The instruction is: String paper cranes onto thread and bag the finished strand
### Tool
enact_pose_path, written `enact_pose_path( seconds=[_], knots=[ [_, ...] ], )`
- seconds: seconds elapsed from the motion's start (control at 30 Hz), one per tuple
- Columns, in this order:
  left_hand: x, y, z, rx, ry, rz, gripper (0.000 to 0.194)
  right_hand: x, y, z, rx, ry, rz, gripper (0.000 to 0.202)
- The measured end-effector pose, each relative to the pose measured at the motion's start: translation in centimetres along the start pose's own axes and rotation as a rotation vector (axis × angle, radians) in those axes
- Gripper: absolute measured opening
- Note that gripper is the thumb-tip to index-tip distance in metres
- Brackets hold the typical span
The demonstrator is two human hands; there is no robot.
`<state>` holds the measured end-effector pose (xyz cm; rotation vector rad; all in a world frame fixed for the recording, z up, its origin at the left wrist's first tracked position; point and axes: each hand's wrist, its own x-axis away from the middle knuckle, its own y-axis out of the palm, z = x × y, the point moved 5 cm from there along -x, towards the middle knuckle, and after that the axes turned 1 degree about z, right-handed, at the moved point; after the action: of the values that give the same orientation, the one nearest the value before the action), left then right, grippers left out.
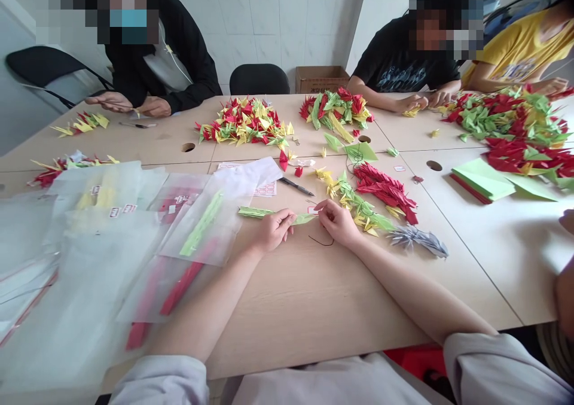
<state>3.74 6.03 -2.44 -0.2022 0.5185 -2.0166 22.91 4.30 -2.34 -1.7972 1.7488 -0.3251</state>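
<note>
Near the middle of the table, my left hand (275,230) is closed round a string of light green folded paper (255,212), which sticks out on both sides of the fingers. My right hand (337,222) is pinched at the right tip of that string; what lies between its fingertips is too small to make out. A dark thread (321,241) curls on the table below the fingertips. Just beyond my right hand lie a yellow-and-green paper string (354,200), a red one (386,191) and a grey one (419,240). A black pen (296,185) rests beyond my hands.
Clear plastic sleeves (107,261) with coloured strips cover the left side. Heaps of folded paper (246,121) line the far side, before several seated people. Green paper squares (482,179) are stacked at the right. A person's arm (565,291) shows at the right edge.
</note>
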Motion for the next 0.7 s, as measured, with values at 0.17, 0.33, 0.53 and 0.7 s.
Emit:
enact_pose_path(
  seconds=[0.17, 0.33, 0.53, 0.7],
  knots=[
    [0.1, 0.8, 0.6, -0.319, 0.144, -0.005, 0.029, 0.1, -0.8, -2.8, 0.236, -0.139, 0.138, 0.025],
    [0.5, 1.5, 0.6, -0.452, 0.223, 0.006, 0.022, -0.3, 0.6, -3.6, 0.203, -0.101, -0.194, 0.022],
    [0.3, 1.7, 2.5, -0.602, 0.323, 0.05, 0.02, 0.3, 0.6, -2.6, -0.04, 0.103, -0.289, 0.015],
    [0.6, 0.0, 5.3, -0.733, 0.304, 0.349, 0.027, 0.9, 1.0, -2.0, -0.364, 0.417, -0.243, 0.026]
  ],
)
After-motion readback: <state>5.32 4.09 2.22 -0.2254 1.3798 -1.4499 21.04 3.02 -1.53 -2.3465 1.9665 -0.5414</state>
